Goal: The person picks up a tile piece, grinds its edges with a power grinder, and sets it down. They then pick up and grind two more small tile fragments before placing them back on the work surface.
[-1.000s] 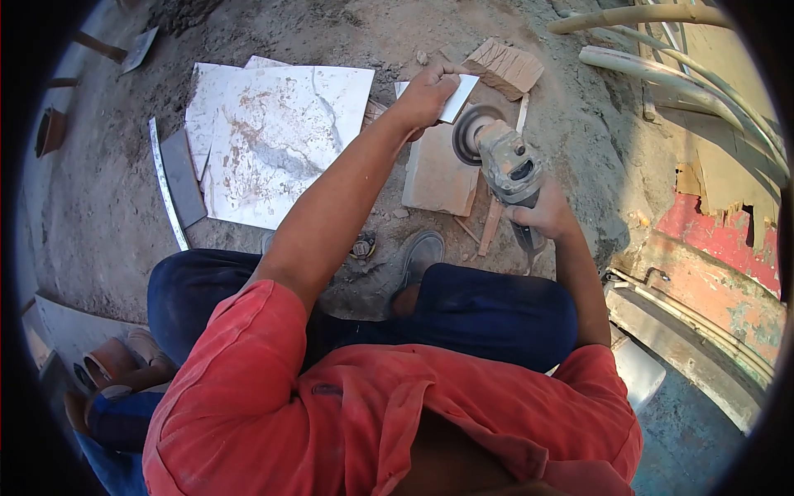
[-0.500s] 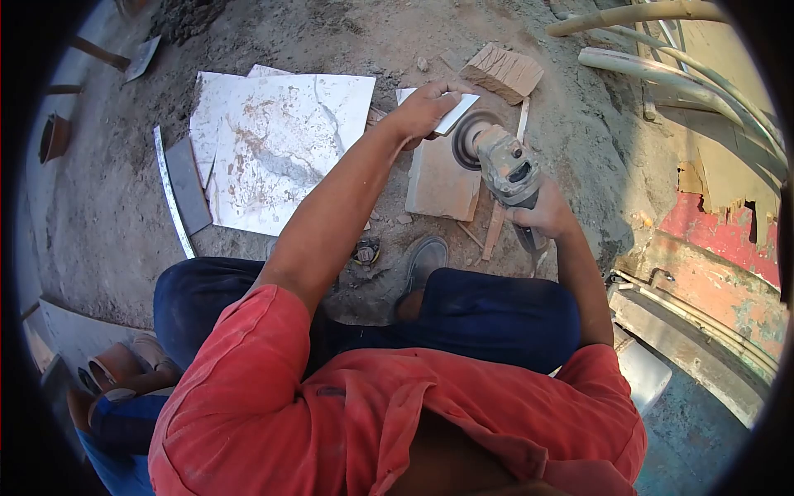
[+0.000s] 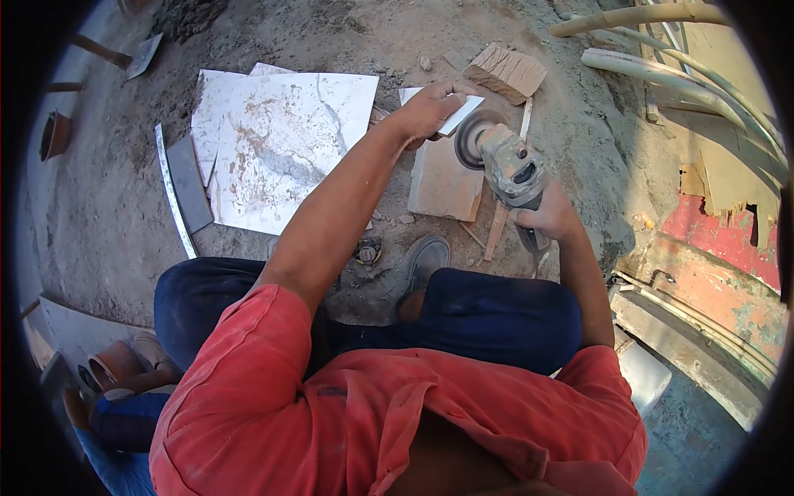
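My left hand [image 3: 432, 112] grips a white tile piece [image 3: 461, 114], its fingers wrapped over the top. My right hand [image 3: 547, 212] is closed round the handle of a dusty angle grinder [image 3: 513, 169]. The grinder's disc [image 3: 473, 139] is close beside the tile's right edge; whether they touch I cannot tell. Below them a flat reddish stone block [image 3: 445, 180] lies on the ground. To the left, large white tiles [image 3: 281, 149] with brown smears lie flat.
A rough brick [image 3: 506, 73] lies beyond the disc. Pale pipes [image 3: 662, 73] reach in at the upper right. At left are a curved metal strip [image 3: 172, 190] and a grey tile [image 3: 188, 183]. Another person's arm [image 3: 149, 380] shows at the lower left.
The tile piece and the grinder have shifted very slightly to the right in view. Both hands keep their grips.
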A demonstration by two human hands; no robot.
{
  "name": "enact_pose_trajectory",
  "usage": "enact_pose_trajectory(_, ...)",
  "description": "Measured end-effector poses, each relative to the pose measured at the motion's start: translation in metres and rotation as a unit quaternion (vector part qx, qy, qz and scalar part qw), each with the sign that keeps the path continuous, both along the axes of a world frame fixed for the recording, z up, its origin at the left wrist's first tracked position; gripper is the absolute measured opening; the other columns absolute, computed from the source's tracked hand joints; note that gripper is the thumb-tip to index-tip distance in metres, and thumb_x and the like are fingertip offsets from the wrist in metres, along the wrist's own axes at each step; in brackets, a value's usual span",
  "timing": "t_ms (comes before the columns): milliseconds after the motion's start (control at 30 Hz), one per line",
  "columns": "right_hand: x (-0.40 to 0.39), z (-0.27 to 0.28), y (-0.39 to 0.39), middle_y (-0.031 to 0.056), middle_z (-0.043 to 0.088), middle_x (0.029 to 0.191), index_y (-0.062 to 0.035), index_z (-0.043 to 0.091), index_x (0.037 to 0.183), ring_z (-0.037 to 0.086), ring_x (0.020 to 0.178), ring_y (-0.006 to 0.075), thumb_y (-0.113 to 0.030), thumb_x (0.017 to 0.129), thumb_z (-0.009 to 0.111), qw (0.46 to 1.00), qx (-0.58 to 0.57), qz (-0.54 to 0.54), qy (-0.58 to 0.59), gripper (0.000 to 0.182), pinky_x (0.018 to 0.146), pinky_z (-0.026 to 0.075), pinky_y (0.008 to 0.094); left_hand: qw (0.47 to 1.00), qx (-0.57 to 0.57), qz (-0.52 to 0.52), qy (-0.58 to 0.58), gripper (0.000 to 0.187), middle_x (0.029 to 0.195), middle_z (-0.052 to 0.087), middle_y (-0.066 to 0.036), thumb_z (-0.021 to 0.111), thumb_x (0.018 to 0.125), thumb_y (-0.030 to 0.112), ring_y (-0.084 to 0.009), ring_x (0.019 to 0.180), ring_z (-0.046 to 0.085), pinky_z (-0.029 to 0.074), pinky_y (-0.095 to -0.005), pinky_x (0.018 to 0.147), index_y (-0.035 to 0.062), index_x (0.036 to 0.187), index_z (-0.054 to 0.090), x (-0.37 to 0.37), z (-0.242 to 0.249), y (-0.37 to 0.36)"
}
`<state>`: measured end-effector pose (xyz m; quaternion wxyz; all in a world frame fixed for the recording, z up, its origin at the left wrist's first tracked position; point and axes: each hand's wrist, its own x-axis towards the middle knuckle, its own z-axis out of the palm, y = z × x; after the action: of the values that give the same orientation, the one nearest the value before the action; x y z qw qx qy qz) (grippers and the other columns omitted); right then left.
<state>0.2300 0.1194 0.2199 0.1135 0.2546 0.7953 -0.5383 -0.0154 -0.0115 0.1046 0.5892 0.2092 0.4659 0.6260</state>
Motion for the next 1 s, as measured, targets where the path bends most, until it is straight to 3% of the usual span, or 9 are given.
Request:
enact_pose_trajectory(500,-0.007,0.011,-0.007,0.0101,0.067,0.117,0.0033,0.055,0.132,0.062,0.106,0.0202,-0.017,0.062,0.080,0.998,0.032,0.019,-0.042,0.078,0.099,0.047,0.0337,0.999,0.025,-0.009,-0.030,0.033,0.115,0.067,-0.011,0.051,0.105,0.020,-0.0142,0.097,0.067,0.056,-0.0280,0.082,0.0021,0.132,0.057,0.003,-0.007,0.002)
enact_pose_trajectory(767,-0.002,0.003,-0.001,0.0108,0.067,0.117,0.0038,0.055,0.133,0.063,0.106,0.0209,-0.019,0.062,0.080,1.000,-0.009,-0.009,-0.021,0.079,0.099,0.047,0.0334,0.999,0.034,-0.031,-0.017,0.034,0.117,0.067,-0.011,0.050,0.106,0.022,-0.0139,0.099,0.067,0.056,-0.0288,0.083,0.0021,0.133,0.057,0.001,-0.005,0.000)
enact_pose_trajectory(1000,-0.002,0.001,-0.001,0.0111,0.067,0.117,0.0035,0.054,0.133,0.063,0.106,0.0211,-0.019,0.062,0.081,0.998,0.026,0.013,-0.054,0.080,0.099,0.047,0.0339,0.998,0.033,-0.039,-0.030,0.035,0.118,0.067,-0.011,0.049,0.106,0.022,-0.0140,0.099,0.067,0.056,-0.0282,0.083,0.0021,0.134,0.057,-0.003,-0.005,-0.003)
